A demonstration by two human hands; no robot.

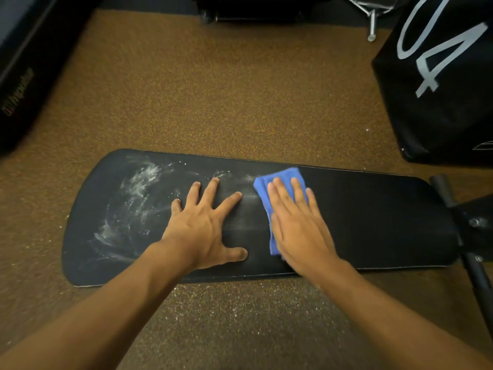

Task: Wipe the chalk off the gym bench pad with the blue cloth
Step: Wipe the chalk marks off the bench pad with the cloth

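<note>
Chalk [138, 188] smears the left end of the bench pad [373, 217] lying across the floor, and mid-wipe I have my right hand [296, 222] flat on the blue cloth [277, 180] at mid-pad, left hand [205, 225] splayed beside it, bracing; next, I judge, sweep leftward.

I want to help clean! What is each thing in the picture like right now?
bench pad: lying flat, chalky at its left end, dark at its right.
chalk: white smears, not yet wiped.
blue cloth: folded, pressed under the right hand.
left hand: spread flat on the pad.
right hand: flat, fingers straight.
</note>
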